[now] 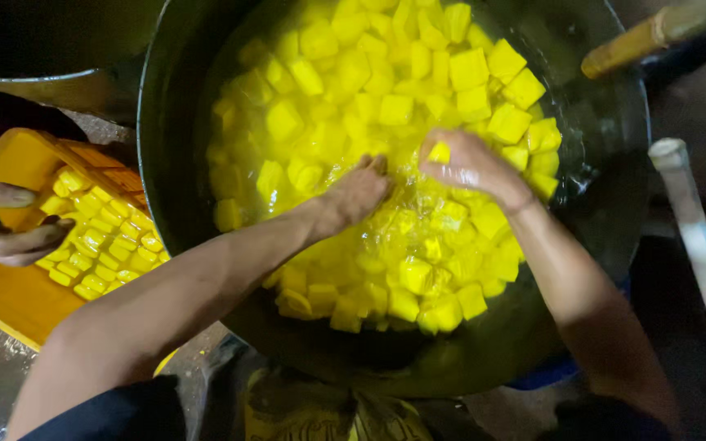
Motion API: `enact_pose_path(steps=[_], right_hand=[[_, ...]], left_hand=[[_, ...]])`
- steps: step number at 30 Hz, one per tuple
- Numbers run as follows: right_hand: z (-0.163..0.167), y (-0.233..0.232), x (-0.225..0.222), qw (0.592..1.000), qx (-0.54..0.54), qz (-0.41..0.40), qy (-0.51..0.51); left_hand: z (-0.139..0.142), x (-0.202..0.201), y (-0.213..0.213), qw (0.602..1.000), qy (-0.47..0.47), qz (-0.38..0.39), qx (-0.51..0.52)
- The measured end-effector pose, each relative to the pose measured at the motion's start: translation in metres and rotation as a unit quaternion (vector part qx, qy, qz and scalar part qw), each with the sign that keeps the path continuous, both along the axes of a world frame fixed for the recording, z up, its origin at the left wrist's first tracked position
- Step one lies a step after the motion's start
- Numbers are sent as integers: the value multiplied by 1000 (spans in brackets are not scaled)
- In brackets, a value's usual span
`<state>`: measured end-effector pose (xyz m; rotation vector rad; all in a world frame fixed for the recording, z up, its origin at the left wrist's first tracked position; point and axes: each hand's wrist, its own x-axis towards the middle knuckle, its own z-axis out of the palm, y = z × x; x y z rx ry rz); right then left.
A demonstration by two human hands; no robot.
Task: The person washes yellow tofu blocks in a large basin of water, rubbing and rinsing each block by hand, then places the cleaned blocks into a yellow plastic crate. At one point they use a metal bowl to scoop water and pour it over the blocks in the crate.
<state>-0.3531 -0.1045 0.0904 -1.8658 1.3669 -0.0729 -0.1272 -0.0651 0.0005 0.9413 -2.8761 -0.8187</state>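
Reaching into the big dark pot [606,220], the left hand [359,192] lies dipped, fingers together, among floating yellow cubes [394,110], while the right hand [467,163] pinches one cube [440,152]; they look soft, wet, slippery and crumbly, best cupped from beneath.

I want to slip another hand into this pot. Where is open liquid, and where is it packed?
Open liquid lies along the pot's right wall, beside the right hand. Yellow cubes crowd everything else, around the left hand too.
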Motion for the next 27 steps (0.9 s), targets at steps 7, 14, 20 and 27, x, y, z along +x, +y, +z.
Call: enact_pose_path(steps=[7, 14, 20, 27], right_hand=[[-68, -41, 57, 900, -427, 85, 41], [-77, -48, 50, 975, -219, -24, 39], [-8, -33, 24, 916, 116, -163, -347], [28, -1, 84, 955, 12, -178, -239]], left_hand=[[-28, -14, -37, 997, -66, 23, 10], [-3, 31, -44, 940, 263, 143, 161], [28, 36, -53, 622, 502, 386, 461], [20, -20, -36, 282, 729, 358, 510]])
